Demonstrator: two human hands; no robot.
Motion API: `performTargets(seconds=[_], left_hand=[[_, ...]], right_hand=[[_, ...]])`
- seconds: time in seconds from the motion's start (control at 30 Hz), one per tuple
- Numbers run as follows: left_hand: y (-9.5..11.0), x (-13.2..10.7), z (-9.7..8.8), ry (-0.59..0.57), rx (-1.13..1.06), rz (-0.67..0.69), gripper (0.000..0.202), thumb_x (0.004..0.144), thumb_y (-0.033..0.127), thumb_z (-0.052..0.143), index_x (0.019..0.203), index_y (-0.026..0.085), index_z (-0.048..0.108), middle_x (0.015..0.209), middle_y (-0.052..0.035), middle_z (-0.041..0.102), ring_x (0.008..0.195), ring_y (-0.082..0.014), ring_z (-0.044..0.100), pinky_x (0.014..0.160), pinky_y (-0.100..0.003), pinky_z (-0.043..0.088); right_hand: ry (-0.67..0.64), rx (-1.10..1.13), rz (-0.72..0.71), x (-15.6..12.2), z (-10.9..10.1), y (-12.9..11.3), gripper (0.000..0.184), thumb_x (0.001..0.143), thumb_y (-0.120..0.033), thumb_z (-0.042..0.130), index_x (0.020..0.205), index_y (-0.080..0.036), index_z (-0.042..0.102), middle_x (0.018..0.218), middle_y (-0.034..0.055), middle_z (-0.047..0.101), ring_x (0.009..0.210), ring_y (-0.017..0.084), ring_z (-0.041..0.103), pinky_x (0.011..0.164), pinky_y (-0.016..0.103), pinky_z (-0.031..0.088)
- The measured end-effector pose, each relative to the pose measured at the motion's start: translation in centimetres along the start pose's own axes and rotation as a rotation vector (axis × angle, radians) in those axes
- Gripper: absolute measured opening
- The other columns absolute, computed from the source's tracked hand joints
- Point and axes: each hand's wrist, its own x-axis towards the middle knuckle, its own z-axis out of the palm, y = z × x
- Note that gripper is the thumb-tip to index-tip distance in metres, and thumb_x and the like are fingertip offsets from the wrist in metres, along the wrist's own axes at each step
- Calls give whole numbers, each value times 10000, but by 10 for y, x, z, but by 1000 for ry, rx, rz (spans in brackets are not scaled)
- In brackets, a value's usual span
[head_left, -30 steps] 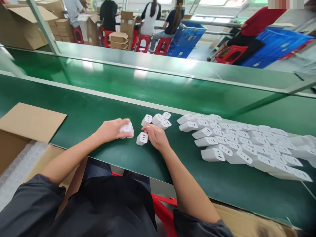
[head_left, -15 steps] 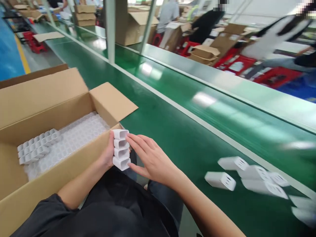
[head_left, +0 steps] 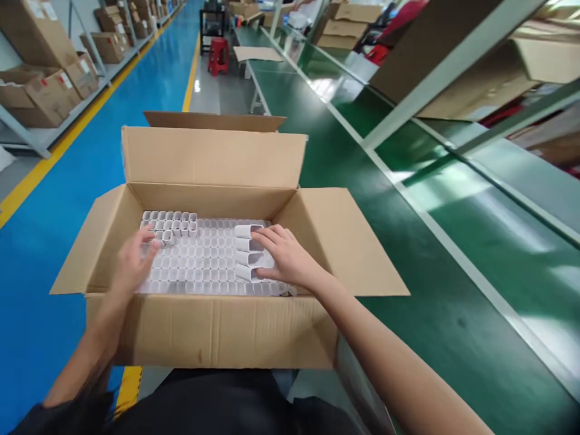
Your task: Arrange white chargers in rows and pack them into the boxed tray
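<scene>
My right hand (head_left: 287,257) grips a column of several hollow white charger housings (head_left: 244,244), fingers on top and thumb beneath. Their open ends face me, over the right part of a cardboard box (head_left: 212,332). Inside the box, standing white housings (head_left: 174,216) fill the back left corner. Around them lies a layer of similar housings (head_left: 199,263), which looks covered with clear plastic. My left hand (head_left: 136,257), slightly blurred, is at the box's left side with thumb and fingers apart, close to the front of the standing group; it appears to hold nothing.
Cardboard flaps stick out left, right (head_left: 351,241) and behind the box. A green conveyor line (head_left: 435,338) runs along the right, with slanted metal posts (head_left: 453,66). Shelves with cartons (head_left: 49,96) line the left beyond a blue floor (head_left: 136,96). A red stool (head_left: 219,55) stands ahead.
My view has turned left to face the box. The stack of housings has moved from between both hands to over the box in my right hand; my left hand has let go and moved left.
</scene>
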Motion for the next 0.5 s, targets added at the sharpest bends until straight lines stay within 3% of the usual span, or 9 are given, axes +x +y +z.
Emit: performTargets(seconds=[0.07, 0.13, 0.23, 0.33, 0.43, 0.5], left_hand=[[-33, 7, -23, 210, 211, -59, 510, 920, 582, 449, 1246, 214, 585, 1116, -113, 695, 1134, -311, 598, 994, -491, 456], [-52, 9, -31, 310, 233, -102, 475, 933, 547, 439, 1205, 197, 610, 1113, -121, 699, 1149, -305, 593, 1008, -472, 448], [-57, 11, -27, 332, 129, -174, 466, 951, 529, 423, 1242, 202, 583, 1127, -105, 698, 1121, -256, 618, 983, -412, 467], [-53, 11, -22, 337, 89, -218, 477, 954, 529, 426, 1279, 204, 553, 1109, -93, 700, 1128, -238, 621, 962, -379, 473], [-52, 11, -22, 323, 100, -228, 475, 953, 529, 425, 1279, 205, 547, 1088, -89, 704, 1125, -242, 621, 966, -387, 466], [-53, 10, -24, 317, 114, -229, 476, 954, 531, 422, 1279, 206, 546, 1087, -90, 705, 1123, -247, 619, 975, -400, 460]], right_hand=[[-122, -37, -108, 40, 28, 12, 643, 721, -324, 795, 1288, -146, 549, 1256, 158, 595, 1092, 322, 512, 894, 451, 439], [-231, -81, -259, 80, 61, 8, 700, 695, -331, 838, 1303, -130, 555, 1305, 181, 556, 1149, 328, 498, 925, 445, 424], [-337, -154, -539, 140, 110, -22, 730, 698, -321, 850, 1345, -178, 544, 1418, 175, 471, 1262, 326, 437, 1000, 434, 377], [-374, -255, -788, 196, 149, -63, 615, 830, -271, 724, 1401, -288, 498, 1533, 111, 363, 1385, 305, 329, 1095, 454, 272], [-387, -324, -828, 241, 178, -95, 473, 971, -199, 470, 1420, -348, 476, 1521, 71, 383, 1398, 263, 326, 1100, 441, 250], [-405, -332, -791, 262, 190, -109, 443, 994, -203, 413, 1406, -339, 499, 1484, 81, 424, 1370, 265, 361, 1075, 438, 279]])
